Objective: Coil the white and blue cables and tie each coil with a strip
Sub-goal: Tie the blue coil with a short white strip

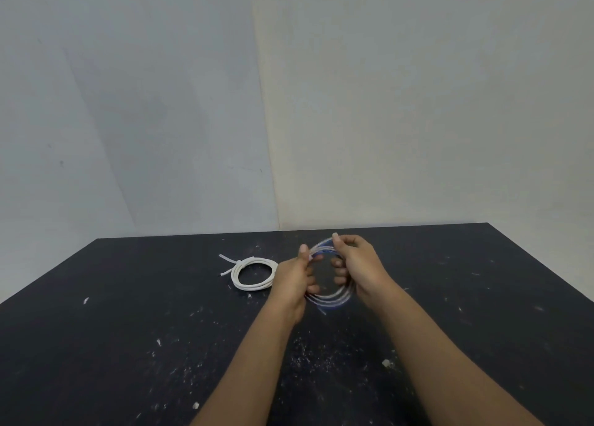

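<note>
The blue coil (332, 297) is held up above the table (128, 329), right of centre and towards the far edge, between both hands. It stands roughly on edge as a loop of several turns. The turns are blurred, so the strands look pale with blue streaks and cannot be counted.

The left hand (294, 278) grips the coil's left side. Its fingers are curled round the strands and its thumb points up along the upper left arc. The right hand (358, 265) holds the right side. Its thumb and forefinger pinch the top of the loop, and its other fingers (339, 273) are curled through the opening. Both grips are closed on the coil. Whether a strip is on this coil cannot be told.

The white coil (235, 276) lies flat on the table just left of the left hand, apart from it. It is a neat ring of several turns, tied at its far left by a strip (229, 260) whose tail sticks out to the left. A cable end with a dark tip pokes out beside the knot.

The table is black and speckled with white scuffs, with small white crumbs (385, 363) lying nearer the person. Behind it a grey wall (128, 104) on the left meets a cream wall on the right.
</note>
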Available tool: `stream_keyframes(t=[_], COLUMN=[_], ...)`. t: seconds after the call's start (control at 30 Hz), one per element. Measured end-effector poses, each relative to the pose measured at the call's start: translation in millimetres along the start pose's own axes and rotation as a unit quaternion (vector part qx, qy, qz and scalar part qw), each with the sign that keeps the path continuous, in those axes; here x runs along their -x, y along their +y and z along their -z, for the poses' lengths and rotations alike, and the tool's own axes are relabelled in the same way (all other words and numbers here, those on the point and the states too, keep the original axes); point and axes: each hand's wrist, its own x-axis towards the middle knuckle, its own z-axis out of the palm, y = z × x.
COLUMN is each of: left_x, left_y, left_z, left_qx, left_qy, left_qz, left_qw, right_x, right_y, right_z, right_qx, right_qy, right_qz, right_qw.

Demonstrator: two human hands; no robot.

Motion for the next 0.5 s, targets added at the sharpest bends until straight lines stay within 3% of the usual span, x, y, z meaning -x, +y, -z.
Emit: stream_keyframes(t=[0.13, 0.27, 0.37, 0.5], left_x=[-16.1, -24.5, -28.2, -36.7], left_y=[4.8, 13.2, 8.5, -1.6], left_z=[7.4, 7.7, 8.2, 9.4], left_qx=[0.130, 0.159, 0.150, 0.041], left_qy=[0.029, 0.010, 0.022, 0.049], left_qz=[0.043, 0.075, 0.057, 0.014], left_qw=[0.990, 0.984, 0.987, 0.998], right_x=[-0.6, -9.2, -16.8, -26.2], right_y=[5.9, 9.8, 10.0, 17.7], right_z=[2.3, 3.1, 0.8, -2.7], right_qx=[-0.171, -0.249, -0.224, -0.017], right_qy=[-0.056, -0.025, 0.002, 0.049], right_qz=[-0.074, -0.083, -0.080, -0.009], right_qw=[0.981, 0.964, 0.971, 0.999])
